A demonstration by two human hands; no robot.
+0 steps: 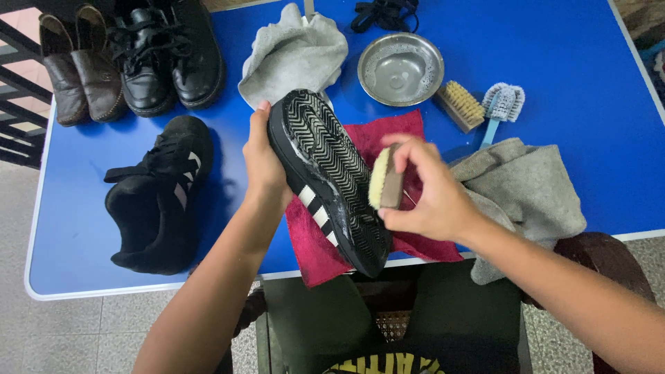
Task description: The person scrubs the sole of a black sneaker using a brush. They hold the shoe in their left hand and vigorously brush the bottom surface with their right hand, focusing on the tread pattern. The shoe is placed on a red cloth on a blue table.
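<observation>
The black sneaker (329, 176) is tilted sole-up above a red cloth (388, 138), clamped at its edge by the left hand (263, 163). The right hand (426, 190) grips a small brush (385, 180), bristles against the sole. Beyond it sit a metal bowl (400, 68) and grey towels (294, 52) on the blue tabletop (575, 83).

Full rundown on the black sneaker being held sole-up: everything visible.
The black sneaker with white side stripes is held tilted, sole up, above the red cloth at the blue table's near edge. Its black herringbone-tread rubber sole looks wet, with soapy foam along the edge. The left hand grips its far side; the right hand presses a small wooden brush with pale bristles against the sole's right edge.
</observation>
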